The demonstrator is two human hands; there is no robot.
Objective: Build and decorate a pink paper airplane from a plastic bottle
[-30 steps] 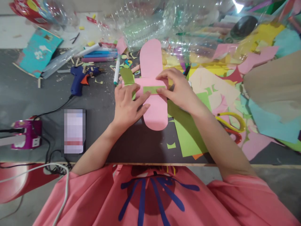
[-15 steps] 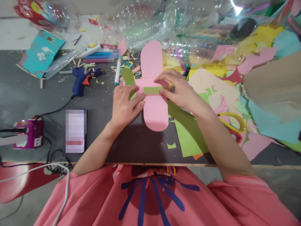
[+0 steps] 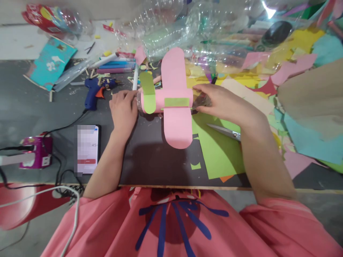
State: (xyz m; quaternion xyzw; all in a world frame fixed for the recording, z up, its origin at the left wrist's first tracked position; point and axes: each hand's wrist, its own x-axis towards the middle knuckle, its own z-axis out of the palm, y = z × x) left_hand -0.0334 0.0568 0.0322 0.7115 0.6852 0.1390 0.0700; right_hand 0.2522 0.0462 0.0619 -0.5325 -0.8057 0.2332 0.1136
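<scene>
Head view: a pink paper model sits between two hands

At the centre of my feed, the pink model (image 3: pixel 159 100) lies crosswise over the dark tabletop (image 3: pixel 150 160); I cannot tell whether it rests fully on it. Its right end is hard to make out, a clear, blurry part half hidden inside the right hand (image 3: pixel 223 101). I see that hand's thumb and forefinger parted around this end, holding it from both sides. The clear left end (image 3: pixel 139 101) meets the left hand (image 3: pixel 124 110), whose fingers bend together beside it; their tips are hidden, so I cannot tell how firmly they grip.

The model has a rolled pink body, round-tipped wings reaching away and toward the wearer, a green strip (image 3: pixel 176 102) along the middle and a rounded green band (image 3: pixel 149 102) near the left end.

Right of it, scissors (image 3: pixel 221 129) lie on a green sheet (image 3: pixel 217 157), their handles mostly behind the forearm. To the left I find a blue glue gun (image 3: pixel 91 92) and a phone (image 3: pixel 92 148), its screen partly pixelated. Clear plastic (image 3: pixel 166 28) runs off the top edge.
</scene>
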